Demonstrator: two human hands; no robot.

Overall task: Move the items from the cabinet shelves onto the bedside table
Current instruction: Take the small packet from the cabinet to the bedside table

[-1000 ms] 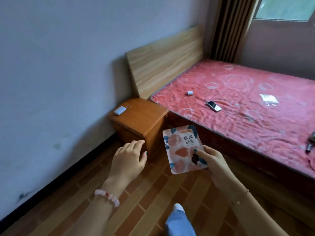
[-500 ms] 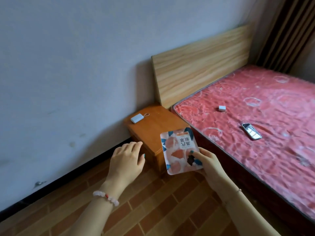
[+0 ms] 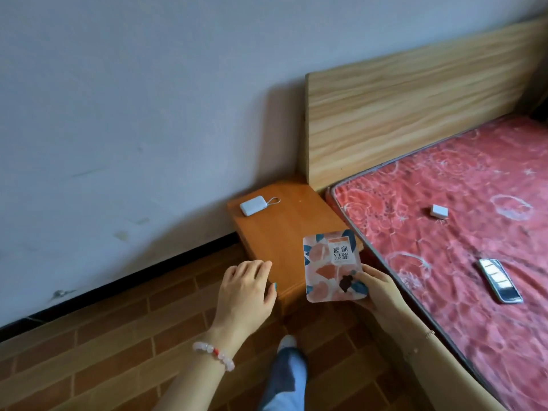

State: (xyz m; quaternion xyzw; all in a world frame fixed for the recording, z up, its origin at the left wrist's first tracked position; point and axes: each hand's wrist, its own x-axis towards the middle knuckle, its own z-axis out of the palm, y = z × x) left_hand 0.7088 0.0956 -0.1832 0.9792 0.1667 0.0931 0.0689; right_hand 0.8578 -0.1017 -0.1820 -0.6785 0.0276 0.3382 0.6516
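My right hand (image 3: 375, 289) pinches the lower right corner of a flat patterned packet (image 3: 330, 265), white with orange and blue shapes, holding it over the front right part of the orange wooden bedside table (image 3: 278, 229). My left hand (image 3: 246, 289) hovers with relaxed fingers at the table's front left corner and holds nothing. A small white power bank (image 3: 253, 205) with a cord loop lies at the back left of the tabletop.
To the right lies a bed with a red patterned mattress (image 3: 462, 232) and a wooden headboard (image 3: 415, 105). A phone (image 3: 499, 280) and a small white box (image 3: 439, 211) lie on it. The wall stands behind, brick-pattern floor (image 3: 118, 345) below, my leg (image 3: 286, 378) at the bottom.
The view has swung left and closer to the bedside table. Both hands have advanced toward it, and the packet now hangs over the tabletop's front instead of short of it.
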